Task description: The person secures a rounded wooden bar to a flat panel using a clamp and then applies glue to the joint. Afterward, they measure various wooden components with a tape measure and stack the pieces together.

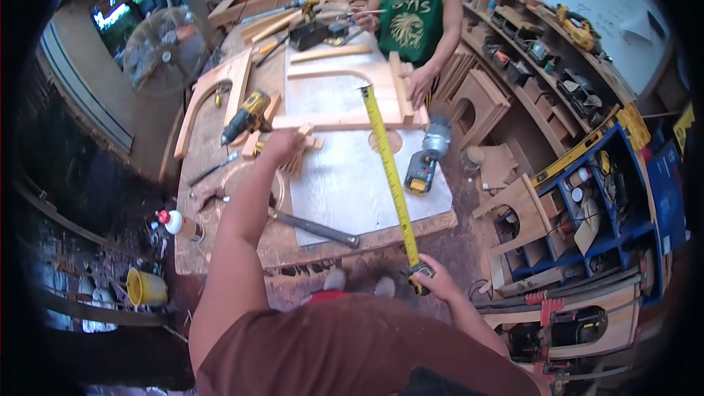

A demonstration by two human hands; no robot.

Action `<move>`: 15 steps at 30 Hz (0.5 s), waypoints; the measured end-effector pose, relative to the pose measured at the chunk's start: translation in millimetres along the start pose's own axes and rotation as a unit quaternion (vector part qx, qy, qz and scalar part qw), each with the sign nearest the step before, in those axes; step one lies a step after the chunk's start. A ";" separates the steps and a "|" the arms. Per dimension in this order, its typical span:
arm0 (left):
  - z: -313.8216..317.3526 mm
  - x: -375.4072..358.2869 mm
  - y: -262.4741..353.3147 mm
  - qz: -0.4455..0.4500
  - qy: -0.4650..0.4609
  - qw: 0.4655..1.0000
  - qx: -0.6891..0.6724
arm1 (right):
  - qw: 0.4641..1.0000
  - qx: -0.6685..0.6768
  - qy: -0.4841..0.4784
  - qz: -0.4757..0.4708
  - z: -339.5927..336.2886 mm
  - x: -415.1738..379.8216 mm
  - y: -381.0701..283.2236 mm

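Observation:
My right hand [437, 281], low at the table's near side, is closed round the case of a tape measure [418, 279]. The yellow blade [390, 172] runs out over the table, its hooked end by the pale wooden frame [341, 123]. My left hand [282, 148] reaches over the table and is closed on a small wooden piece [312, 142]; its fingers are partly hidden. Just beyond it lies a yellow and black cordless drill [248, 117]. A black-handled hammer [315, 229] rests nearer to me. Right of the blade stands a cordless power tool [429, 155].
Across the worktable [374, 237], a person in a green jersey [415, 18] rests one hand on the frame and holds a thin stick in the other. A red-capped bottle [176, 223] stands at the left edge. Tool shelves [543, 66] and a blue cabinet [623, 235] line the right side.

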State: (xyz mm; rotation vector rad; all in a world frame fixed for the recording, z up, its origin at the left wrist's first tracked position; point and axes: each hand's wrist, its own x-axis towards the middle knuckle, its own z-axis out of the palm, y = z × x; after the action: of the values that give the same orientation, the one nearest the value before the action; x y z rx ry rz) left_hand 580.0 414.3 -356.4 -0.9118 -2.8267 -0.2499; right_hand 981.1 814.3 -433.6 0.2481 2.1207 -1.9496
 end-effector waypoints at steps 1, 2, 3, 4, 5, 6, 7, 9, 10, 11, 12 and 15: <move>2.2 2.6 -4.1 0.010 0.052 0.998 -0.017 | 1.000 -0.016 0.013 0.001 1.5 1.3 -0.9; -3.7 3.2 -0.6 0.008 0.069 0.997 -0.036 | 0.999 -0.032 0.027 0.000 5.0 2.9 -3.2; -8.6 4.0 -1.7 0.012 0.045 0.998 -0.044 | 0.999 -0.032 0.025 0.006 10.3 5.1 -10.9; -14.2 4.3 -3.1 0.018 0.021 0.998 -0.053 | 0.998 -0.051 0.032 0.015 16.5 6.3 -22.1; -18.7 2.2 -2.3 0.019 0.014 0.998 -0.057 | 0.996 -0.070 0.041 0.026 25.0 4.9 -28.6; -25.5 3.1 -0.2 0.020 0.000 0.997 -0.072 | 0.996 -0.067 0.045 0.034 34.6 4.7 -31.4; -29.1 9.5 -4.3 0.025 -0.011 0.996 -0.084 | 0.995 -0.081 0.061 0.022 43.5 8.1 -34.8; -17.4 11.2 -21.6 0.052 -0.008 0.993 -0.103 | 0.994 -0.056 0.074 0.054 57.9 14.2 -30.2; -13.9 17.5 -28.8 0.073 0.004 0.990 -0.118 | 0.993 -0.046 0.098 0.051 68.4 14.0 -32.6; -13.0 21.7 -35.3 0.067 0.009 0.990 -0.128 | 0.990 -0.084 0.107 0.033 76.0 14.1 -38.5; -9.7 21.2 -37.5 0.061 0.013 0.988 -0.138 | 0.985 -0.123 0.117 0.018 84.0 14.5 -40.9; -39.0 18.9 -21.8 0.017 -0.014 0.982 -0.189 | 0.976 -0.133 0.170 0.010 106.3 10.4 -39.6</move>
State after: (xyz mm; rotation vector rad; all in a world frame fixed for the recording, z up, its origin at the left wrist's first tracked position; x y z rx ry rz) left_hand 556.0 399.4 -317.0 -1.0372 -2.8359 -0.7971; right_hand 966.9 704.5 -406.8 0.5829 2.5496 -1.6806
